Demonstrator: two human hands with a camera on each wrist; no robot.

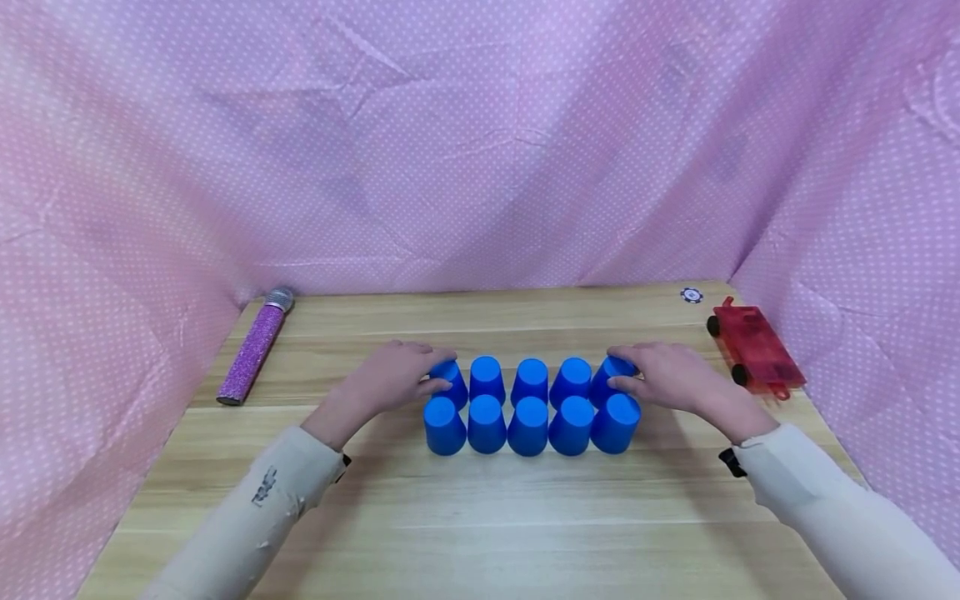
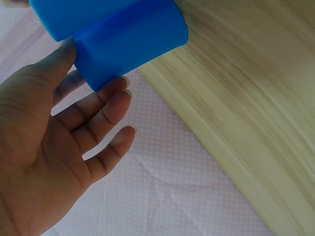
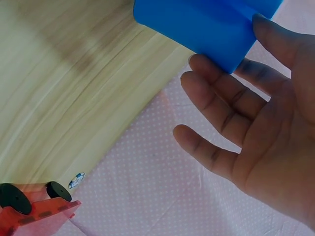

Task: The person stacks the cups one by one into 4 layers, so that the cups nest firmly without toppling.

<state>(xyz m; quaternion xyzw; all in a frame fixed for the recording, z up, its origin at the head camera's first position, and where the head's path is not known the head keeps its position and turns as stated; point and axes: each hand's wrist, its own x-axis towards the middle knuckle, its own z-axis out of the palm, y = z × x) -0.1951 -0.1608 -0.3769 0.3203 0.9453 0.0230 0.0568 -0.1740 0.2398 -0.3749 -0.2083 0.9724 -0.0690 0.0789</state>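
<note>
Several blue cups [image 1: 531, 425] stand upside down on the wooden table in two close rows, one behind the other. My left hand [image 1: 393, 375] holds the leftmost cup [image 1: 456, 385] of the back row between thumb and fingers. At the other end of that row, the rightmost cup [image 1: 602, 385] is pinched by my right hand [image 1: 670, 375]. In the left wrist view, thumb and fingertips touch the cup's side [image 2: 130, 51], the little finger apart from it. The right wrist view shows a similar grip on a blue cup [image 3: 202, 29].
A glittery purple microphone [image 1: 255, 350] lies at the table's left edge. On the right are a translucent red toy cart [image 1: 757, 346] with black wheels and, near the back edge, a small chip [image 1: 692, 295]. Pink dotted cloth [image 1: 480, 167] surrounds the table's back and sides.
</note>
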